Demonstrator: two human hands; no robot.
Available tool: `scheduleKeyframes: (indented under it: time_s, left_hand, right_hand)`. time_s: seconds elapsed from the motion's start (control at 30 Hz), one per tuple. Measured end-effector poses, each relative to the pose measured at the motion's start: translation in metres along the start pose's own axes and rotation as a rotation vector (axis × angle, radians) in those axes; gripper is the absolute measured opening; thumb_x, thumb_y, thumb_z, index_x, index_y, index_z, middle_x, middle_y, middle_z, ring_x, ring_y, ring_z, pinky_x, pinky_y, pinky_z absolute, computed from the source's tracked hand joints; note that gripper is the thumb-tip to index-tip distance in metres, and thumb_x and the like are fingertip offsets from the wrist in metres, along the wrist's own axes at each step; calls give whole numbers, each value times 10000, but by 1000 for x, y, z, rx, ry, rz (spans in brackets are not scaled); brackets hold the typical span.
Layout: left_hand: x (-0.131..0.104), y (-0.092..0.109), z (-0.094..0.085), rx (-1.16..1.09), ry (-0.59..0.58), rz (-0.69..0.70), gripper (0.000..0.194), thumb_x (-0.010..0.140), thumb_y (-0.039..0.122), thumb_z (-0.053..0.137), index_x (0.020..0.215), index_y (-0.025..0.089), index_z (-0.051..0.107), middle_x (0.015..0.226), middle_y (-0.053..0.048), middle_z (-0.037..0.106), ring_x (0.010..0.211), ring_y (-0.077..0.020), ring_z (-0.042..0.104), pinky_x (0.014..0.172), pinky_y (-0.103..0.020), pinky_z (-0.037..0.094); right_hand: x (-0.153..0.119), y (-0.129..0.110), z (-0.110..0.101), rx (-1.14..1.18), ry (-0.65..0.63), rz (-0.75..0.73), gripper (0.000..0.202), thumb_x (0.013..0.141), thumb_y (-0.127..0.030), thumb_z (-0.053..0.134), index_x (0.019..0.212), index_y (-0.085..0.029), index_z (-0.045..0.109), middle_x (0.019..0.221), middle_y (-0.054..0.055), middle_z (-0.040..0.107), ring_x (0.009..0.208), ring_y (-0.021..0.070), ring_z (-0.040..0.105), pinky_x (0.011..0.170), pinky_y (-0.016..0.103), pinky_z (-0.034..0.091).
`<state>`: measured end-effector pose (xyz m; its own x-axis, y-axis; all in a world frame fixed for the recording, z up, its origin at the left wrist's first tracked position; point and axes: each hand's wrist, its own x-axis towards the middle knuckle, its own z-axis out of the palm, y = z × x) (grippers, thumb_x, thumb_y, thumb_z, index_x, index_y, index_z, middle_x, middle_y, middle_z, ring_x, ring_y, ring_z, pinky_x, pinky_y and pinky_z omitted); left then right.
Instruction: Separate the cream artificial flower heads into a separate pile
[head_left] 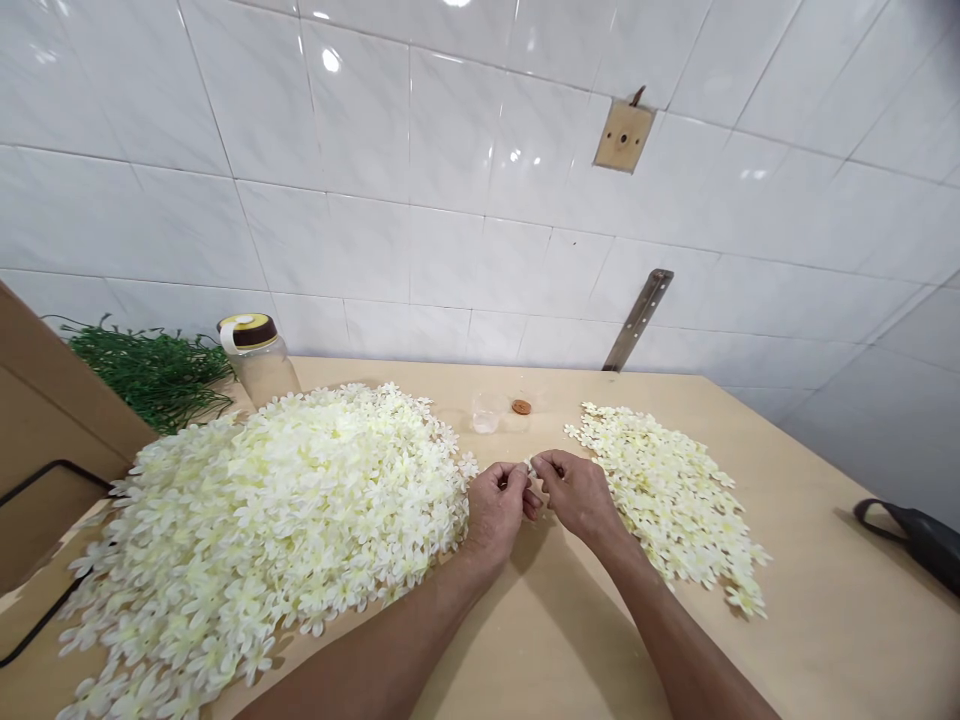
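Observation:
My left hand and my right hand meet over the table, between two piles of artificial flowers. Both are closed in a pinch, fingertips nearly touching. A small whitish piece shows between them; it looks like one of the flowers, though fingers cover most of it. To the left spreads a large heap of pale yellow-white flowers, its edge beside my left hand. A smaller, flatter pile of the same flowers lies right of my right hand. Just beyond my hands sit a small clear cup and a small orange-brown disc.
A clear bottle with a brown and yellow lid stands behind the large heap, near green artificial foliage. A cardboard box is at far left. A metal bracket leans on the tiled wall; a black strapped object lies far right.

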<state>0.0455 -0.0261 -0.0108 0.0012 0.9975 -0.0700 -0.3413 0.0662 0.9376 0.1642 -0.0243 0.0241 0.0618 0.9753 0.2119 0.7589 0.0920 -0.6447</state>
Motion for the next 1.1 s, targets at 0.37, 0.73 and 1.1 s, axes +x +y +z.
scheduleKeyframes:
  time_s: [0.37,0.73,1.1]
  left_hand:
    - [2,0,-2,1,-18,16,193,786,319,605,692,150,617,524,-20,613,432,-122,546,440,-232,462]
    - [0,4,-2,-50,-49,-35,227,757,347,655,685,132,642,528,-27,615,443,-118,543,455,-235,458]
    - [0,6,-2,-19,-48,-19,221,780,333,637,683,134,629,520,-17,608,424,-103,529,449,-217,438]
  right_hand:
    - [-1,-4,-3,93,-66,15,361,884,-465,479,750,-203,690,652,10,670,498,149,591,525,247,438]
    - [-1,-3,-7,84,-35,26,364,890,-470,466,695,-207,626,586,-3,619,499,158,600,532,249,436]
    - [0,1,-4,202,-127,37,358,891,-470,457,769,-189,643,697,10,635,474,130,568,493,242,460]
